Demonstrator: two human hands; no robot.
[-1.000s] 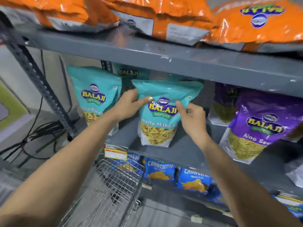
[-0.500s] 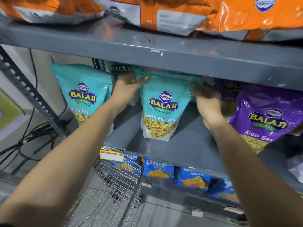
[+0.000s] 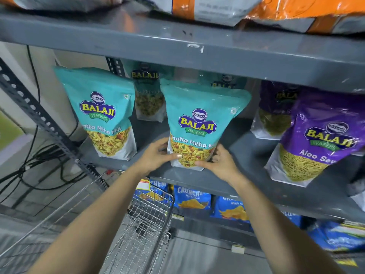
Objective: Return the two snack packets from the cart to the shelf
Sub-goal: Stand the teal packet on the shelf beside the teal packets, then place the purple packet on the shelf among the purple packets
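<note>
A teal snack packet [image 3: 199,123] stands upright on the grey middle shelf [image 3: 248,180], near its front edge. My left hand [image 3: 158,155] grips its lower left corner and my right hand [image 3: 221,163] grips its lower right corner, thumbs across the clear window at the bottom. A second teal snack packet [image 3: 102,113] stands upright to the left on the same shelf, untouched. The wire cart [image 3: 142,224] sits below my arms; no packet shows in the part I see.
More teal packets [image 3: 148,95] stand behind. Purple packets [image 3: 320,139] fill the shelf's right side. Orange bags [image 3: 276,10] lie on the shelf above, blue packets [image 3: 191,198] on the one below. A slotted upright [image 3: 39,115] and black cables [image 3: 39,161] are at left.
Both hands slid from the packet's top corners down to its bottom corners. The packet now stands upright on the shelf, and the view shifted closer.
</note>
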